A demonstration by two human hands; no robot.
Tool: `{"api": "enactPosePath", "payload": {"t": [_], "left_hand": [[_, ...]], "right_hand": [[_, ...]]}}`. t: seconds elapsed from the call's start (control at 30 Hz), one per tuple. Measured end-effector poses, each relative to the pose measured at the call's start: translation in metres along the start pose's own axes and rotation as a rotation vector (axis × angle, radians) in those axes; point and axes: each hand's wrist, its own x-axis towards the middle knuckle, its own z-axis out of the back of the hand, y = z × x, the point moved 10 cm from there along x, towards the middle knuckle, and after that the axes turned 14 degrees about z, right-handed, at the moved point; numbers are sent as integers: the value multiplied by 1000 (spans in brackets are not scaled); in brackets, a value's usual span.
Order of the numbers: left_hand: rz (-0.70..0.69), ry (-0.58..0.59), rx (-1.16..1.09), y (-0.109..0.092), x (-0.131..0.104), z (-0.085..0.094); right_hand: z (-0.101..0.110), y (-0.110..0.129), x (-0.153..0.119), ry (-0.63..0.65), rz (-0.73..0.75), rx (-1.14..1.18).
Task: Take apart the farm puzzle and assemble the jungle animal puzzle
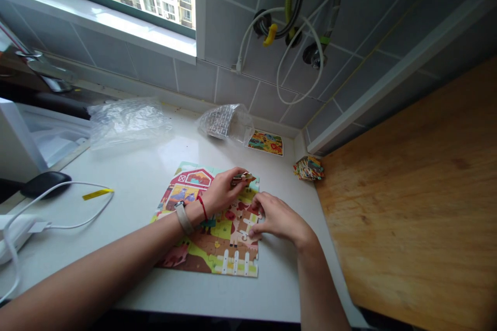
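A partly assembled jigsaw puzzle (229,240) of a farm scene, with a red barn, animals and a white fence, lies flat on the white counter. Its right edge shows open tabs and notches. My left hand (225,189) is over the upper right of the puzzle, fingers closed around a few loose puzzle pieces (244,178). At the right edge, the thumb and bent fingers of my right hand (277,217) span a puzzle piece (252,219) lying at the border. My right palm partly hides that spot.
Beyond the puzzle lie a crumpled clear plastic bag (128,121), another plastic bag (225,123) and a colourful picture card (266,143). A pile of puzzle pieces (309,168) sits by the wooden panel (407,191). Leftward are a black mouse (45,184) and a white cable (83,226).
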Motion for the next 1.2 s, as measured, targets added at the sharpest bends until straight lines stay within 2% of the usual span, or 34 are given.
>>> {"api": "enactPosePath", "payload": {"t": [0.17,0.3,0.5,0.6,0.7,0.9,1.03,1.2], "left_hand": [[20,15,2,3,0,-1],[-34,57,-4,3,-2,-6],[-77,23,8,3,-2,-4],[-45,43,-38,3,-1,-5],[-23,50,-23,2,-1,-5],[17,16,-3,6,0,-1],[21,25,-11,9,1,-1],[-1,79,14,7,-1,-7]], "right_hand": [[4,-1,4,-20,-39,-18],[6,3,1,-36,-30,-20],[3,3,-2,-26,-114,-102],[7,5,-1,-58,-73,-75],[14,5,1,-134,-19,-12],[29,6,9,-341,79,282],[45,3,8,-513,117,318],[56,-15,7,-691,120,379]]}}
